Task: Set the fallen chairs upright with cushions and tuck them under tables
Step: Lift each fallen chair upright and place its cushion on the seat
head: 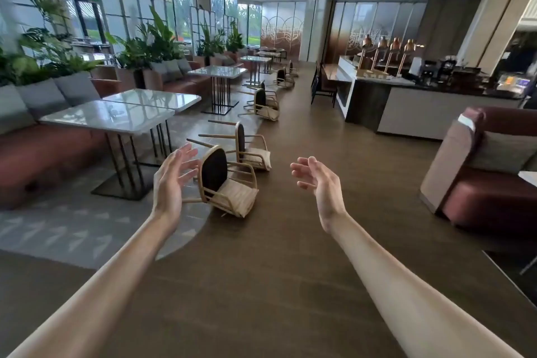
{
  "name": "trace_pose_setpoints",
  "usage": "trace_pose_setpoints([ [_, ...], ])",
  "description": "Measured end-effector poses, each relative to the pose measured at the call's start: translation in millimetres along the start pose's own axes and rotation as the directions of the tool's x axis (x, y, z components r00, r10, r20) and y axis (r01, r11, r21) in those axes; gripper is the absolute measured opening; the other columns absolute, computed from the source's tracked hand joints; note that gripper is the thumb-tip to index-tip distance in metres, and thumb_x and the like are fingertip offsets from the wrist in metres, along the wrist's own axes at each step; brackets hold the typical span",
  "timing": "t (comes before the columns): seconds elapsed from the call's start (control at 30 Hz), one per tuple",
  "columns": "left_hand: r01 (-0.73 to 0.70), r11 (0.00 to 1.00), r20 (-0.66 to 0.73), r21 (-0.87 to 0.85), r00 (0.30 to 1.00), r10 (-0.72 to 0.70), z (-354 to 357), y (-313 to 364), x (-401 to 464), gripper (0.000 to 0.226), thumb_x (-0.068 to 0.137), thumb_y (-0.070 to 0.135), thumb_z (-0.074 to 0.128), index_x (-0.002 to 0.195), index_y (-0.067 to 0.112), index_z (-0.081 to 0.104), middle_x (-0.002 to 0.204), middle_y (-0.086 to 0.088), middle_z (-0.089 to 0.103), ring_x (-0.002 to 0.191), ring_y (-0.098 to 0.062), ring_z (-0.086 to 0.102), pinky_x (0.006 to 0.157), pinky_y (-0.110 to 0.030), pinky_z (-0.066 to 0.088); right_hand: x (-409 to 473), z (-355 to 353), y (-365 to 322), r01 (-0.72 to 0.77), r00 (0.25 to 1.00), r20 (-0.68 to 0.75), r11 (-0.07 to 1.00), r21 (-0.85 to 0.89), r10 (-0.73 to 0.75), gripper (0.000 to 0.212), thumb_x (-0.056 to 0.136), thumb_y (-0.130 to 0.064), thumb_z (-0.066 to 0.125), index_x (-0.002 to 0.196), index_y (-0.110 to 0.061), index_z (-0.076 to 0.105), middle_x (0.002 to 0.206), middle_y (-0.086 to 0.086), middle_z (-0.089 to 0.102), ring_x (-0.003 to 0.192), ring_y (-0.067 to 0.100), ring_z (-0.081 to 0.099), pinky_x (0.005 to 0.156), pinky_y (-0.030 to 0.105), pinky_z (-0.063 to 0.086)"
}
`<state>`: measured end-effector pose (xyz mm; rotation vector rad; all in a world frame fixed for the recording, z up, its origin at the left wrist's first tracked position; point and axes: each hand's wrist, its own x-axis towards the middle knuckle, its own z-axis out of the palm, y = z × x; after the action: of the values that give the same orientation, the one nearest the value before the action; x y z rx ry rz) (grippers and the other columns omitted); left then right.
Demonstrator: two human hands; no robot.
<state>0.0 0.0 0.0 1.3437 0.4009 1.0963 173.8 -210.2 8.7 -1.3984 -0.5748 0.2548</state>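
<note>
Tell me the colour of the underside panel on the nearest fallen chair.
Black, framed by light wood, on the nearest fallen chair; shown in the head view.

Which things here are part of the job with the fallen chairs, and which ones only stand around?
Part of the job:
nearest fallen chair
second fallen chair
third fallen chair
marble table
left hand and right hand, both open

Only standing around:
serving counter
red sofa
potted plants

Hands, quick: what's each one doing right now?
Left hand: open, holding nothing.
Right hand: open, holding nothing.
</note>
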Motion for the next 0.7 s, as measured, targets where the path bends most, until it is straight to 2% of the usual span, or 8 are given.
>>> trace_pose_setpoints([
  [0.1, 0.051, 0.999, -0.005, 0.001, 0.999, -0.051, 14.0, -29.5, 56.7, 0.046, 0.106, 0.033, 0.041, 0.132, 0.001, 0.060, 0.133, -0.021, 0.064, 0.111, -0.025, 0.064, 0.092, -0.032, 0.053, 59.2, 7.5, 12.1, -0.029, 0.999, -0.039, 0.999, 0.027, 0.030, 0.030, 0.106, -0.035, 0.048, 0.109, -0.018, 0.072, 0.108, 0.005, 0.079, 0.110, 0.025, 0.071, 0.098, 0.046, 0.053],
  [0.2, 0.105, 0.993, -0.002, -0.057, 0.994, -0.106, 36.4, -51.1, 111.9, 0.051, 0.108, 0.032, 0.035, 0.133, -0.006, 0.057, 0.134, -0.026, 0.061, 0.111, -0.028, 0.064, 0.089, -0.032, 0.054, 115.7, 5.6, 20.3, -0.009, 0.997, -0.076, 0.998, 0.058, 0.013, 0.029, 0.106, -0.033, 0.048, 0.113, -0.016, 0.071, 0.109, 0.006, 0.078, 0.110, 0.028, 0.071, 0.097, 0.045, 0.054],
  [0.37, 0.095, 0.980, 0.010, -0.177, 0.995, -0.095, 77.1, -81.9, 176.5, 0.056, 0.108, 0.038, 0.031, 0.136, -0.005, 0.053, 0.134, -0.022, 0.063, 0.116, -0.031, 0.063, 0.100, -0.044, 0.049, 197.9, -9.4, 38.1, 0.074, 0.990, -0.128, 0.986, 0.147, -0.055, 0.037, 0.098, -0.039, 0.050, 0.116, -0.014, 0.070, 0.112, 0.008, 0.078, 0.109, 0.028, 0.072, 0.092, 0.041, 0.055],
  [0.57, 0.072, 0.991, 0.053, -0.116, 0.996, -0.066, 140.9, -156.2, 258.5, 0.053, 0.109, 0.034, 0.031, 0.136, -0.006, 0.053, 0.132, -0.025, 0.062, 0.113, -0.032, 0.062, 0.098, -0.041, 0.050, 312.4, -26.1, 86.2, 0.090, 0.991, -0.113, 0.985, 0.148, -0.074, 0.035, 0.097, -0.036, 0.048, 0.114, -0.015, 0.071, 0.112, 0.009, 0.077, 0.108, 0.028, 0.072, 0.094, 0.044, 0.055],
  [0.63, 0.070, 0.992, 0.030, -0.105, 0.997, -0.067, 159.9, -184.9, 292.3, 0.051, 0.108, 0.033, 0.032, 0.133, -0.004, 0.056, 0.131, -0.024, 0.063, 0.111, -0.030, 0.064, 0.094, -0.037, 0.053, 363.7, -31.2, 103.9, 0.089, 0.993, -0.088, 0.985, 0.144, -0.077, 0.036, 0.096, -0.036, 0.048, 0.114, -0.015, 0.071, 0.112, 0.008, 0.078, 0.108, 0.027, 0.072, 0.095, 0.044, 0.055],
  [0.7, 0.074, 0.993, -0.023, -0.091, 0.997, -0.077, 179.2, -211.0, 328.4, 0.047, 0.108, 0.033, 0.033, 0.128, 0.001, 0.060, 0.130, -0.023, 0.065, 0.109, -0.030, 0.065, 0.095, -0.040, 0.053, 421.7, -33.0, 120.1, 0.080, 0.996, -0.058, 0.984, 0.159, -0.071, 0.037, 0.096, -0.036, 0.048, 0.115, -0.014, 0.071, 0.112, 0.009, 0.077, 0.108, 0.028, 0.072, 0.095, 0.045, 0.055],
])
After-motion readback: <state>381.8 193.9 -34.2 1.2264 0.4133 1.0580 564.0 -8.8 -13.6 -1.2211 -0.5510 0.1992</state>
